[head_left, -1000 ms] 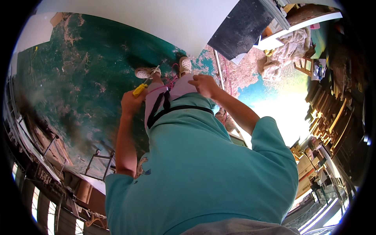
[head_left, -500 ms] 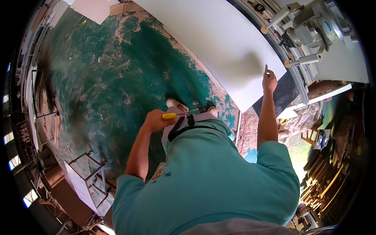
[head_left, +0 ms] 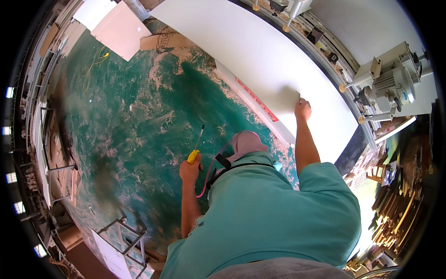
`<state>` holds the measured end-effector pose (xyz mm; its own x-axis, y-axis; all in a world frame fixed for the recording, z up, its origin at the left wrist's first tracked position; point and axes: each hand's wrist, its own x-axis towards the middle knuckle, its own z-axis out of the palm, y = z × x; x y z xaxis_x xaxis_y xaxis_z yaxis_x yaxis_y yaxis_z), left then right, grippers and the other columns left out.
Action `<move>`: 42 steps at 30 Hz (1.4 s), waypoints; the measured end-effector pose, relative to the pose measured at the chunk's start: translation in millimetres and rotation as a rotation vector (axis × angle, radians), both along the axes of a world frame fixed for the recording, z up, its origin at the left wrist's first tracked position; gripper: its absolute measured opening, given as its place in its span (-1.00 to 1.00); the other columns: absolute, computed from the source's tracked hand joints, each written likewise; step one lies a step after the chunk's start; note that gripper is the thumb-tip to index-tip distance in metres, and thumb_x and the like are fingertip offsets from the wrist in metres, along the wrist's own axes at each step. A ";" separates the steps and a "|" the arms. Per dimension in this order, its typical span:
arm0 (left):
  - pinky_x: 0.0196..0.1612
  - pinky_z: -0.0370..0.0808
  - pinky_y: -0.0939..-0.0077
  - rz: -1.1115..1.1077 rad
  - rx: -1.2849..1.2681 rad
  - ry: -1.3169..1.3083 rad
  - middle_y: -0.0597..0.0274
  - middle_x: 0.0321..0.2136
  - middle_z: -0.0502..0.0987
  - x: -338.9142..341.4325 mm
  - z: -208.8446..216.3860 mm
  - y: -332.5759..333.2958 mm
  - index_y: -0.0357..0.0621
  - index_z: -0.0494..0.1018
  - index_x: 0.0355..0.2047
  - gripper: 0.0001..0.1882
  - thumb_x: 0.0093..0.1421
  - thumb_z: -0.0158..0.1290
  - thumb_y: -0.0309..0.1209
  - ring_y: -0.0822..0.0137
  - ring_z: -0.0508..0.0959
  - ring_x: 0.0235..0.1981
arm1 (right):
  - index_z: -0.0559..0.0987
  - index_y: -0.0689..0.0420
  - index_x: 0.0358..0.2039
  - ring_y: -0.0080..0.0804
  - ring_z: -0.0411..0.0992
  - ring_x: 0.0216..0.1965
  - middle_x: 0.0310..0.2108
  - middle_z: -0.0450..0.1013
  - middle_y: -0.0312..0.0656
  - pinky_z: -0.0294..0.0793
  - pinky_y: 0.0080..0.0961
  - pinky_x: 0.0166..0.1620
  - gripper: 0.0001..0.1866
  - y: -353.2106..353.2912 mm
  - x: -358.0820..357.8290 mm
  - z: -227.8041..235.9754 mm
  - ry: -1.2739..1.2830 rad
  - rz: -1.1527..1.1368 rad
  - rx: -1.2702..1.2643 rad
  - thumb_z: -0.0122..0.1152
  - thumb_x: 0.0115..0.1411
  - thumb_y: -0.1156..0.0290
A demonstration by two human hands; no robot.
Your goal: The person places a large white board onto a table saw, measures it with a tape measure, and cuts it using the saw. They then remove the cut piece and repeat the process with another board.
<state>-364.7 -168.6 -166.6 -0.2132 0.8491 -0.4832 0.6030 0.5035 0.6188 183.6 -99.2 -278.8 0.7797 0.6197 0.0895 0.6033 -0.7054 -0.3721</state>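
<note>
My left hand (head_left: 189, 172) is closed round the yellow handle of a screwdriver (head_left: 193, 156). Its thin shaft points up and away over the green floor, ending in a dark tip. Over the large white board (head_left: 251, 42) on the machine bed, my right hand (head_left: 303, 110) pinches a small thin flat piece (head_left: 299, 96). Most of that piece is hidden by the fingers, and its kind cannot be made out. Whether it touches the board I cannot tell.
A motor unit (head_left: 391, 88) and rail stand along the board's far right edge. Cardboard (head_left: 167, 42) and a pale panel (head_left: 121, 30) lie at the back left. A metal frame (head_left: 123, 242) stands at lower left; wood strips (head_left: 395, 218) are piled at right. Sawdust marks the green floor.
My view has shifted along the board. The screwdriver has swung from pointing right across my body to pointing away. My right hand has moved left over the board, the small piece still pinched.
</note>
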 end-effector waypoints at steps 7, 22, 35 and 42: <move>-0.44 0.44 0.36 0.109 0.149 -0.013 0.31 -0.74 0.52 -53.8 -14.0 185.5 -0.16 0.56 -0.70 -0.39 0.14 0.12 0.17 0.31 0.56 -0.61 | 0.66 -0.19 -0.11 -0.06 0.55 -0.16 -0.17 0.58 -0.17 0.55 -0.10 -0.14 -0.68 171.0 17.9 -1.0 0.010 -0.232 0.094 0.08 0.14 0.26; -0.47 0.44 0.39 0.238 0.203 0.019 0.34 -0.74 0.53 -142.8 21.4 603.0 -0.12 0.56 -0.70 -0.47 0.19 0.09 0.04 0.33 0.56 -0.64 | 0.64 -0.11 -0.18 -0.03 0.52 -0.15 -0.21 0.56 -0.12 0.55 -0.11 -0.12 -0.75 705.1 -173.7 -9.2 0.125 0.216 0.109 0.10 0.16 0.26; -0.43 0.49 0.27 -0.244 -0.080 0.105 0.20 -0.66 0.59 -253.0 -67.7 961.6 -0.12 0.63 -0.53 -0.52 0.13 0.12 0.07 0.19 0.64 -0.54 | 0.53 -0.28 0.07 0.05 0.51 -0.03 -0.06 0.55 -0.03 0.54 -0.04 -0.03 -0.60 1204.5 -227.1 6.8 -0.158 0.393 -0.248 -0.05 0.24 0.25; -0.43 0.45 0.46 -0.109 -0.127 -0.190 0.27 -0.68 0.54 -354.9 -57.8 1093.4 -0.22 0.60 -0.52 -0.62 0.17 0.16 -0.11 0.43 0.54 -0.58 | 0.58 -0.10 -0.02 -0.08 0.52 -0.10 -0.09 0.49 -0.13 0.54 -0.17 -0.12 -0.64 1184.8 -394.6 28.6 -0.154 0.880 -0.617 -0.04 0.21 0.44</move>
<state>-719.7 924.9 -224.4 -0.0184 0.7918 -0.6105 0.5369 0.5229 0.6620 -211.0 1085.6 -250.2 0.0469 0.9277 -0.3703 0.9989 -0.0420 0.0212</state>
